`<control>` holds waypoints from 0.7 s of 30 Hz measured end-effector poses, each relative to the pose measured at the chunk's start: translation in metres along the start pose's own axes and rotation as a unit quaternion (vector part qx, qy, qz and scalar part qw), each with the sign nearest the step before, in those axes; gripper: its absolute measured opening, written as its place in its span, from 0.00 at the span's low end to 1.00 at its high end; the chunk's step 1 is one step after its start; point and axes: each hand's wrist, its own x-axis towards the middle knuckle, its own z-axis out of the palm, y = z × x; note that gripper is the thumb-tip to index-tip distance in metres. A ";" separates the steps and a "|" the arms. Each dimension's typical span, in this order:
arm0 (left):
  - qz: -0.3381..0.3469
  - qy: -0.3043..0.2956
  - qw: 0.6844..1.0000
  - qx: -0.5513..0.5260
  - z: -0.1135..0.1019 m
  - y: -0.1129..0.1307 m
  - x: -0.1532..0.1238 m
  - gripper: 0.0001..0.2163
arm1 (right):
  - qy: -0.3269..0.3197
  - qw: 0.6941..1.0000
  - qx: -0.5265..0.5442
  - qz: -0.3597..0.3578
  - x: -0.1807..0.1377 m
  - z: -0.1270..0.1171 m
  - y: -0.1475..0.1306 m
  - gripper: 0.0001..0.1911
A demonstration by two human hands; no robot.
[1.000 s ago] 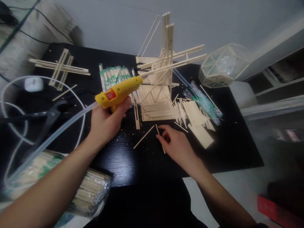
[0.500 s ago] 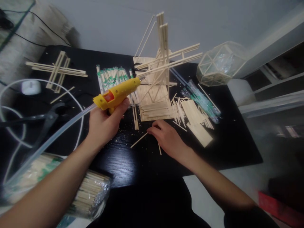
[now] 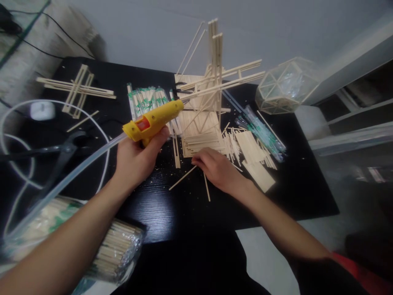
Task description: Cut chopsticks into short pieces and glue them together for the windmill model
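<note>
My left hand (image 3: 136, 157) is wrapped round the handle of a yellow hot glue gun (image 3: 158, 119). Its nozzle points right, towards a model built of thin wooden sticks (image 3: 199, 123). A long translucent glue stick (image 3: 80, 172) runs out of the gun's back end. My right hand (image 3: 216, 170) is at the front edge of the model, fingers curled and pressed together; whatever is between them is hidden. Below that hand, one loose stick (image 3: 182, 178) lies slanting to the left and another stick (image 3: 207, 188) points towards me on the black table (image 3: 159, 205).
Short cut sticks (image 3: 231, 145) and flat stick panels (image 3: 259, 175) lie right of the model. Wrapped chopsticks (image 3: 147, 98) lie behind the gun. Pliers (image 3: 66, 149), a white cable (image 3: 107, 164) and a crossed stick frame (image 3: 78, 92) are leftward. A faceted stick-framed shape (image 3: 287, 86) stands back right.
My right hand has moved slightly forward, away from me, up to the model's front edge. The loose stick in front stays on the table. My left hand still holds the glue gun.
</note>
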 end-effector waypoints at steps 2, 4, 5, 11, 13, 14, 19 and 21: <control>-0.001 0.003 1.000 0.012 0.000 0.001 0.000 0.11 | 0.006 1.000 -0.003 0.008 0.006 0.001 -0.007 0.13; -0.003 0.006 1.000 0.024 -0.001 0.001 0.000 0.12 | 0.003 1.000 -0.010 0.010 0.011 0.003 -0.015 0.14; -0.005 0.007 1.000 0.027 -0.002 0.001 0.000 0.12 | 0.001 1.000 -0.012 0.015 0.012 0.003 -0.018 0.14; -0.006 -0.008 1.000 0.015 -0.002 -0.001 -0.001 0.10 | 0.037 0.994 0.057 0.082 0.003 -0.004 -0.021 0.08; -0.006 -0.018 1.000 0.008 -0.001 0.000 -0.001 0.09 | 0.020 0.994 0.070 0.087 -0.007 -0.012 -0.017 0.06; -0.006 -0.023 1.000 0.008 -0.001 0.001 -0.001 0.08 | 0.001 0.994 0.070 0.084 -0.013 -0.018 -0.015 0.05; 0.005 -0.052 0.997 0.048 0.000 0.000 -0.001 0.09 | -0.151 0.982 0.059 0.096 -0.041 -0.040 -0.006 0.38; 0.002 -0.057 0.997 0.060 -0.001 -0.002 -0.001 0.10 | -0.188 0.976 0.048 0.097 -0.047 -0.042 -0.003 0.47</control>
